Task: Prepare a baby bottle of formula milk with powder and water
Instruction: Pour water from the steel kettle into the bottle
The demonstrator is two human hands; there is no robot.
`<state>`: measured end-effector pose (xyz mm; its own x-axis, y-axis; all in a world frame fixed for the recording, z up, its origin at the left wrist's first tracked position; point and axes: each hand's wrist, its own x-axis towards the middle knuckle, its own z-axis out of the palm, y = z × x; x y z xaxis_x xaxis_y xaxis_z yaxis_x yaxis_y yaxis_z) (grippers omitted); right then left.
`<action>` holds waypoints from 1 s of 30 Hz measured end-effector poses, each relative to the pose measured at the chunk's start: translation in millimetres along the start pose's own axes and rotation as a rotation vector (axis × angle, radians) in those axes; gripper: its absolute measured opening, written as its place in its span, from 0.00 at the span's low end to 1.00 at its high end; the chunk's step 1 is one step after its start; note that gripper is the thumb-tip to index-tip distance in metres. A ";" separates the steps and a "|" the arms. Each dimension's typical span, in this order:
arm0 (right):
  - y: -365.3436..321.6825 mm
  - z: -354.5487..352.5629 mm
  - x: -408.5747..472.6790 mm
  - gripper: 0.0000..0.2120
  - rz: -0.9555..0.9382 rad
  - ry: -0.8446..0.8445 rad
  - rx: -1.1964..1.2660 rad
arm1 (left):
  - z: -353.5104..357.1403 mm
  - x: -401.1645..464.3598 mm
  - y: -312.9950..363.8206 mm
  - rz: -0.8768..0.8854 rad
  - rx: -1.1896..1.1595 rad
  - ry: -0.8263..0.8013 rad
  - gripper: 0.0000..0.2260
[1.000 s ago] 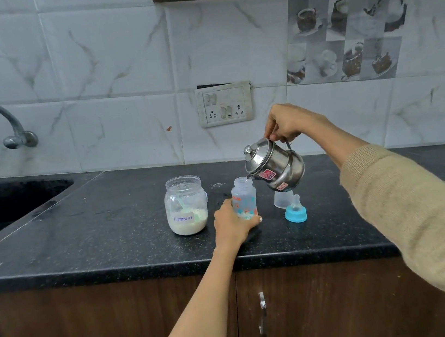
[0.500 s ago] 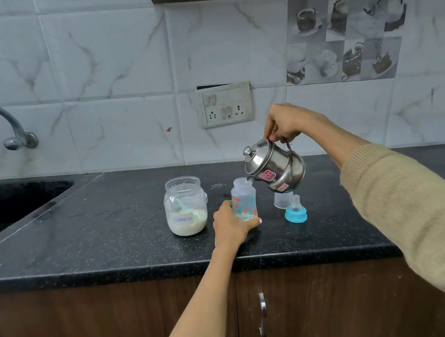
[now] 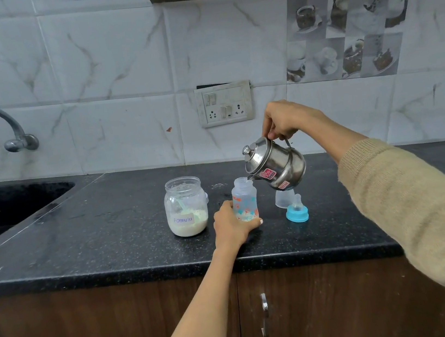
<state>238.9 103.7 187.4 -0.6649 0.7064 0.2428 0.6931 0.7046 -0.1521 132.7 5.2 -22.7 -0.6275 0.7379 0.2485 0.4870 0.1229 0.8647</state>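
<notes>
nothing has visibly shifted: the right hand [image 3: 283, 119] grips the tilted steel kettle [image 3: 276, 165], spout at the patterned clear baby bottle [image 3: 245, 199], which the left hand [image 3: 232, 225] holds on the black counter [image 3: 111, 241].

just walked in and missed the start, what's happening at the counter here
A person is mixing baby formula. The right hand tilts a steel kettle, its spout at the mouth of the open bottle, which the left hand grips on the counter. The formula jar stands open to the left. The blue teat and a clear cap wait to the right, not yet fitted.
</notes>
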 end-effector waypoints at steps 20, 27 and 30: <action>-2.0 -0.6 2.9 0.11 -0.044 0.020 -0.074 | -0.4 -0.4 1.5 -0.003 0.014 0.002 0.32; -2.5 -1.3 4.1 0.11 -0.049 0.030 -0.085 | -0.9 -1.2 1.9 -0.005 0.015 -0.002 0.32; -3.5 -1.1 4.2 0.11 -0.052 0.034 -0.085 | -0.7 -0.9 1.7 -0.007 0.015 -0.003 0.32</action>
<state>234.0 104.1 190.1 -0.6915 0.6657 0.2806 0.6803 0.7307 -0.0572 133.7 4.2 -21.1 -0.6291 0.7391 0.2408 0.4915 0.1382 0.8598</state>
